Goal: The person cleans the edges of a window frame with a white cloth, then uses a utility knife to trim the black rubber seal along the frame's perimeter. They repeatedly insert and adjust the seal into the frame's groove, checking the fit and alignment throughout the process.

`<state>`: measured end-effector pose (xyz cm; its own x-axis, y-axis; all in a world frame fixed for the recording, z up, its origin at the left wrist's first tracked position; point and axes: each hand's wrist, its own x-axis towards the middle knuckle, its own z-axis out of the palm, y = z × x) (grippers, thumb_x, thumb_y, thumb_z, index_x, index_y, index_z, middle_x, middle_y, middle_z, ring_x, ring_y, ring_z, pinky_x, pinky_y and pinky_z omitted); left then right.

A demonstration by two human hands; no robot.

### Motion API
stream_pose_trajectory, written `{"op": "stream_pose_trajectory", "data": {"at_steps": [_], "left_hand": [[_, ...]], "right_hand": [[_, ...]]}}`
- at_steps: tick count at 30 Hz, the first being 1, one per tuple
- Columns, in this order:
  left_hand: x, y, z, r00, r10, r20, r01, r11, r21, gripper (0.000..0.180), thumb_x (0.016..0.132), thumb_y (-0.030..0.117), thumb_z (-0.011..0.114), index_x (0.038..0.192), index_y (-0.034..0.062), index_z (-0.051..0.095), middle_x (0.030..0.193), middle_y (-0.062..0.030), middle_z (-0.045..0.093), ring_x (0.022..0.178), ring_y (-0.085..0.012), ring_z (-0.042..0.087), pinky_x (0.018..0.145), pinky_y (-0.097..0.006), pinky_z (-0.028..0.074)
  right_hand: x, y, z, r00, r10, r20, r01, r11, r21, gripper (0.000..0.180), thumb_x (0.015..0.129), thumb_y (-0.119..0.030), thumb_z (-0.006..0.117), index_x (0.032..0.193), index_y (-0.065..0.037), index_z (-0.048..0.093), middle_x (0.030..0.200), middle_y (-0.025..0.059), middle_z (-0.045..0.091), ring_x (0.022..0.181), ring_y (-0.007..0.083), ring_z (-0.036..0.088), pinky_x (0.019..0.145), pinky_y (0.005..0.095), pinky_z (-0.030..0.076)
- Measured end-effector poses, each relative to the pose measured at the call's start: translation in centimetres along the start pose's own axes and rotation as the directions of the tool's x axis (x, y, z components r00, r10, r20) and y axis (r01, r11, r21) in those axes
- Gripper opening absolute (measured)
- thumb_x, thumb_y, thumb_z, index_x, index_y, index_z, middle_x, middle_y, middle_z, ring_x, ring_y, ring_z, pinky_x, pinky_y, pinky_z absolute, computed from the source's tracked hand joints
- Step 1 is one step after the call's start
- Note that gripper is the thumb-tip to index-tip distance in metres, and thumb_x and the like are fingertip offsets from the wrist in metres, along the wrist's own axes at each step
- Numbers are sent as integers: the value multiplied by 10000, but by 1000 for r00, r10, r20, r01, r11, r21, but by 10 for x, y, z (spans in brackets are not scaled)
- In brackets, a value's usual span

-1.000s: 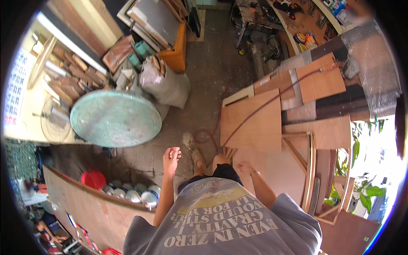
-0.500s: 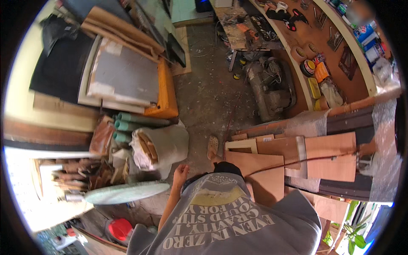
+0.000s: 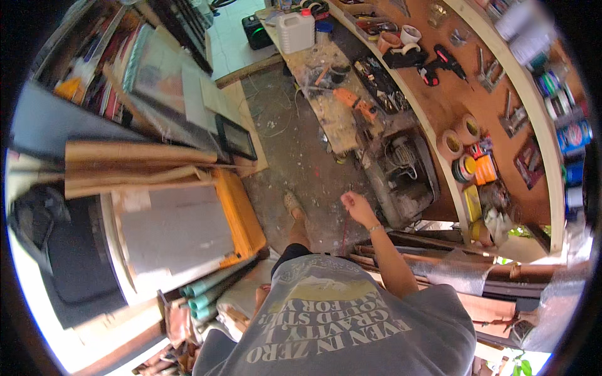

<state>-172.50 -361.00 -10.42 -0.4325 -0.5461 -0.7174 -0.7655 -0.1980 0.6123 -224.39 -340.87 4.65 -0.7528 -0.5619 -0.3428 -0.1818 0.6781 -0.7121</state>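
The right hand (image 3: 359,207) pinches a thin reddish cord (image 3: 344,233), which hangs taut over the rough concrete floor (image 3: 295,156) beside the cluttered wooden worktop (image 3: 326,113). The left hand is hidden.

1 white plastic jerrycan (image 3: 296,31) stands on the workbench (image 3: 326,119), with 1 orange power tool (image 3: 352,103) lying farther along it. 2 black-and-red cordless drills (image 3: 439,66) hang on the brown wall board (image 3: 495,156), and 2 rolls of brown tape (image 3: 458,135) hang below them. At least 3 green pipes (image 3: 207,294) show their ends at lower left. 1 raised hand (image 3: 357,207) and 1 shod foot (image 3: 293,203) of the person are in view.
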Motion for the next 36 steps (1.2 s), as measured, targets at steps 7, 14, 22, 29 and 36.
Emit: {"op": "stream_pose_trajectory", "data": {"at_steps": [7, 14, 22, 29, 36], "left_hand": [[215, 227, -75, 973, 181, -140, -207, 957, -201, 153, 888, 71, 699, 1037, 43, 689, 756, -32, 653, 583, -142, 586, 518, -280, 469], [300, 514, -123, 991, 131, -41, -128, 989, 74, 223, 908, 201, 763, 1028, 42, 664, 693, -5, 596, 492, -93, 503, 449, -254, 408], [379, 555, -132, 976, 199, 93, -220, 894, 391, 403, 996, 406, 645, 952, 13, 720, 760, -72, 694, 559, -129, 585, 542, -302, 463], [425, 586, -146, 970, -229, 76, 204, 946, 251, 382, 1008, 414, 641, 969, 37, 688, 758, -83, 688, 583, -133, 622, 535, -300, 483], [437, 619, -156, 984, -148, 98, 147, 989, 11, 197, 1049, 325, 607, 1054, 129, 619, 772, -24, 648, 556, -95, 584, 478, -249, 455]], "right_hand": [[97, -30, 28, 984, 71, 164, -84, 994, 74, 300, 1035, -300, 588, 1099, -22, 681, 852, 82, 712, 742, 194, 654, 717, 370, 533], [267, -182, -114, 998, -21, -64, 33, 979, 203, 307, 1029, -301, 610, 1128, -19, 681, 831, 117, 693, 723, 205, 649, 689, 356, 517], [536, -217, -287, 725, -50, -687, 168, 980, 106, 177, 967, -173, 648, 1045, -15, 628, 867, 230, 696, 802, 433, 695, 675, 470, 540], [765, -149, -395, 776, 40, -629, -380, 827, -416, 430, 999, -297, 567, 1337, -31, 553, 1326, 251, 626, 1188, 452, 630, 985, 541, 504], [843, -62, -433, 875, 152, -459, -337, 873, -352, 554, 1043, -418, 470, 1448, -43, 499, 1422, 219, 553, 1310, 345, 538, 1102, 436, 428]]}}
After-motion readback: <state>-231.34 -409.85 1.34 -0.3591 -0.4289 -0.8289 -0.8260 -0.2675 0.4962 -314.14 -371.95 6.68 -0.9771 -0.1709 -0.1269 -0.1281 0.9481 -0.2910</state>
